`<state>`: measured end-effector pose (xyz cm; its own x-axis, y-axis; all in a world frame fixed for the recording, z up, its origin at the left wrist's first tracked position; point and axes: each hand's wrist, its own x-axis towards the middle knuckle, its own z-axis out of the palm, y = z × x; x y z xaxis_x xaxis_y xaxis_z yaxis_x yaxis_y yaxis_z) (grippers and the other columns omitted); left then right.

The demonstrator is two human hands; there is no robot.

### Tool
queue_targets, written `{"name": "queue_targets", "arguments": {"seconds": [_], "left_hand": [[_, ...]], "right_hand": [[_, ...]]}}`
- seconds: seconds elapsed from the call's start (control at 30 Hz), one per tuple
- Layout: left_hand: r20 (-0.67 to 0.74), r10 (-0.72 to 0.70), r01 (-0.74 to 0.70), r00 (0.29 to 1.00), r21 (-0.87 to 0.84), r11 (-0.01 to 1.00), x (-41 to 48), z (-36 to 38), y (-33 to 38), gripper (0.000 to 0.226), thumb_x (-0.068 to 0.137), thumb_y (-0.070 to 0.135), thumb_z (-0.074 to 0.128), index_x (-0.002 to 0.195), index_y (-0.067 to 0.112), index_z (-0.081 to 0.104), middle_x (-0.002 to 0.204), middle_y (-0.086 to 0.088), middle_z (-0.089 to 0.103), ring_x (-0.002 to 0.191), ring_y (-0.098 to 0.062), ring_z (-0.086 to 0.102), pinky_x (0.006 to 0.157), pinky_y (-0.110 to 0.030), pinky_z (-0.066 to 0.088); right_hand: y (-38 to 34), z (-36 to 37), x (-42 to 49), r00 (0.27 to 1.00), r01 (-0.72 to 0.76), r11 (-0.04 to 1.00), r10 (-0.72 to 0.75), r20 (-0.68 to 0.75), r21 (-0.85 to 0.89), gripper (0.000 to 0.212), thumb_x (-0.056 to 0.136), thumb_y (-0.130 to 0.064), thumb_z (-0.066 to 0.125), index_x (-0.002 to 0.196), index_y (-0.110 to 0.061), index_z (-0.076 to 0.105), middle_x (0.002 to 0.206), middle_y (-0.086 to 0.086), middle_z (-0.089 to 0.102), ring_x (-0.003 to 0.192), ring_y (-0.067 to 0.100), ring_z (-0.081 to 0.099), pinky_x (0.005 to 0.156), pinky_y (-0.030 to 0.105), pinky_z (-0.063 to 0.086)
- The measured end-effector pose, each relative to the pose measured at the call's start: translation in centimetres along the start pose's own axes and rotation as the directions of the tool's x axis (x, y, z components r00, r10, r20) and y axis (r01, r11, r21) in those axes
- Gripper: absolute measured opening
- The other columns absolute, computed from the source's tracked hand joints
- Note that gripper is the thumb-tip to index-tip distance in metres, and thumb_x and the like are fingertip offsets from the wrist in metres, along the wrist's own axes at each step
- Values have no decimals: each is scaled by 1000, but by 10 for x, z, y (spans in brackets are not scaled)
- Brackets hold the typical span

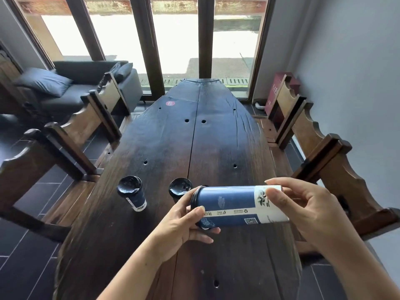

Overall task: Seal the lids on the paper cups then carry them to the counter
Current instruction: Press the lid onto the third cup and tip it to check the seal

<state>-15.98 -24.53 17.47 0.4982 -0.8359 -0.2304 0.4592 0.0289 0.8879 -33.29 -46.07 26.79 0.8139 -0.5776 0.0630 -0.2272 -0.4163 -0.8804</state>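
Sofa (65, 87) with dark cushions at far left, by the tall windows, and a row of wooden chairs (86, 124) along the left edge of the long dark bench (216, 137). First paper cup (137, 200), blue with a white band at its foot, stands upright on the bench near that left edge, its black lid (129, 185) in place. Red sticker (170, 103) lies on the bench top far toward the window end. Second paper cup (180, 187) stands just right of the first, also capped in black (only the lid shows; the body is hidden behind the hand in front). Left hand (186, 221) grips the lidded end of a third paper cup (233, 205), thumb across the front near the rim and fingers curled beneath. This third cup is held sideways above the bench, clear of its surface, lid end to the left and white base end to the right, with a printed seam strip and a square code facing the camera. Right hand (303, 204) holds the base end, thumb on the near side over the printed white band and forefinger laid over the top. Further wooden seats (307, 135) line the right edge of the bench, and a maroon box (279, 92) stands behind them in the corner by the grey wall.
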Motion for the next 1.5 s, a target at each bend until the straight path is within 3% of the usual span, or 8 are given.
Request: {"name": "queue_targets", "arguments": {"seconds": [0.23,0.37,0.67,0.77,0.9,1.1,1.23,1.5], "left_hand": [[19,65,-66,998,27,997,2,-3,-9,66,76,45,89,133,33,58,124,-29,66,91,-50,72,63,-36,62],[-25,123,-122,992,18,992,2,-4,-15,70,72,35,93,133,35,57,121,-9,70,102,-39,71,74,-44,62],[31,211,-211,977,-5,978,1,4,-19,75,75,-1,82,133,35,54,134,0,63,117,-23,64,90,-52,59],[12,166,-166,986,-6,986,1,3,-19,86,74,3,84,144,39,49,142,-3,58,122,-30,61,90,-57,58],[68,35,-31,997,-54,998,3,-2,-14,79,83,30,81,150,43,41,146,-7,57,124,-37,62,87,-62,58],[99,-140,140,985,8,990,10,-3,-5,77,81,69,71,142,25,55,126,-23,68,88,-41,72,61,-37,61],[123,-107,110,987,-22,994,9,-5,-10,68,77,59,82,132,25,62,115,-24,68,77,-39,72,53,-34,60],[78,6,-1,997,-63,998,5,0,-19,82,71,19,90,143,20,51,136,-21,58,97,-47,64,61,-43,63]], "right_hand": [[-1,0,1,1000,-22,998,23,8,-60,50,73,-72,58,108,-38,73,84,-8,77,88,9,74,75,39,65],[3,1,2,998,-57,998,58,19,-4,45,75,-73,59,104,-40,72,85,-14,75,91,9,73,76,39,64],[11,0,1,996,-87,991,86,14,106,38,72,-66,65,100,-42,73,90,-9,76,91,14,75,68,35,64],[11,-2,-2,996,-84,993,83,16,82,40,74,-64,65,104,-38,73,95,-12,76,95,14,74,78,42,64],[6,-5,-5,999,-40,999,39,24,30,42,72,-62,65,107,-40,69,96,-23,74,99,2,71,71,31,65],[-4,-3,-7,996,-19,1000,18,82,10,39,75,-56,65,111,-39,67,94,-22,75,99,2,70,73,44,65],[-2,-4,-8,996,-17,1000,15,92,16,40,74,-58,65,110,-43,68,96,-20,74,101,4,69,77,46,64],[6,-1,-2,991,-16,1000,17,136,-12,36,84,-66,63,117,-54,61,108,-24,72,108,10,68,91,48,58]]}}
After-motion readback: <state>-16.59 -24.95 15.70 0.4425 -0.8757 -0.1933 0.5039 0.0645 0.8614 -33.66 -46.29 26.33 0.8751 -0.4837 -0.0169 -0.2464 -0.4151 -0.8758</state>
